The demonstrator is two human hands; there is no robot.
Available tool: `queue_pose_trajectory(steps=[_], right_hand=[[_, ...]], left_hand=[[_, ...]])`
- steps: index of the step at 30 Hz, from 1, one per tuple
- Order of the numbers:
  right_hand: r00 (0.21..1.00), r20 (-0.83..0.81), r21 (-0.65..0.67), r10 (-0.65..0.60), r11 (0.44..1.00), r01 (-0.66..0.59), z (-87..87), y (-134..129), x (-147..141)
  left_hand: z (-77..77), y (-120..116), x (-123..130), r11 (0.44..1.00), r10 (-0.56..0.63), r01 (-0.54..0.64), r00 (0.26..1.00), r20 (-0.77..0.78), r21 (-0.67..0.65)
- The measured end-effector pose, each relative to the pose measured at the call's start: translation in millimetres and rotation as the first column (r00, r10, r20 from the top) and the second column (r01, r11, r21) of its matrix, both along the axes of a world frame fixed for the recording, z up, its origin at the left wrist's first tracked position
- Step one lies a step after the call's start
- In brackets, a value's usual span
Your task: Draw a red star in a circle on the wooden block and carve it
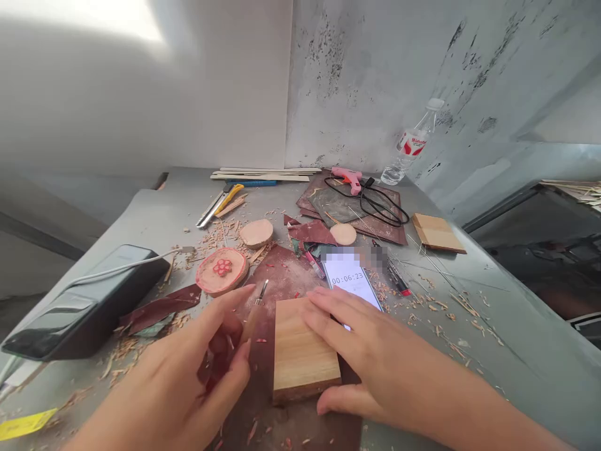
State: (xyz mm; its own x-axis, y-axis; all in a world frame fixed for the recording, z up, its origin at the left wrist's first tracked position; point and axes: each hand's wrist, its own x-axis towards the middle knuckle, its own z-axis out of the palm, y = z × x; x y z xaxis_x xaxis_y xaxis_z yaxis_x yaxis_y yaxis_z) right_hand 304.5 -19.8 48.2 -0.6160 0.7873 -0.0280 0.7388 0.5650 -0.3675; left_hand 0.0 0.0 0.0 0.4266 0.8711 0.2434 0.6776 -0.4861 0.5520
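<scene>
A pale square wood block point(303, 351) lies on a dark red sheet point(277, 269) near the front of the table. My right hand point(357, 351) rests on the block's right side, fingers spread over its top and the thumb by its front corner. Left of the block, my left hand point(201, 357) holds a small carving tool point(261, 293) between thumb and fingers, its metal tip pointing away from me. Beyond my left hand sits a round wood slice point(222, 270) with a red flower on it.
A phone point(352, 275) showing a timer lies behind my right hand. A black box point(84, 300) with a cable stands left. Cutters point(220, 203), a pink glue gun point(348, 178), a bottle point(413, 147) and another wood block point(437, 233) are farther back. Shavings litter the table.
</scene>
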Motion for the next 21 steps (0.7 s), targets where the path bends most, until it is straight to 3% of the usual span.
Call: queue_pose_trajectory(steps=[6, 10, 15, 18, 21], right_hand=[[0.992, -0.123, 0.021, -0.017, 1.0, 0.02, 1.9, 8, 10], [0.964, -0.234, 0.174, -0.125, 0.97, 0.168, 2.7, 22, 20], [0.947, -0.201, 0.244, -0.249, 0.924, 0.295, -2.9, 39, 33], [0.908, -0.216, 0.257, -0.36, 0.876, 0.408, 3.3, 45, 46], [0.823, -0.269, 0.27, -0.5, 0.782, 0.562, 12.8, 47, 54]], left_hand=[[-1.0, 0, 0, 0.998, -0.032, 0.036, 0.997, 0.077, -0.048], [-2.0, 1, 2, 0.994, -0.004, 0.01, 0.999, 0.054, -0.104], [-8.1, -5, 2, 0.991, -0.007, -0.003, 0.997, -0.073, -0.134], [-8.7, -7, -1, 0.994, -0.01, 0.003, 0.998, -0.06, -0.111], [-3.3, -5, -2, 0.996, 0.03, -0.03, 1.0, 0.0, -0.08]])
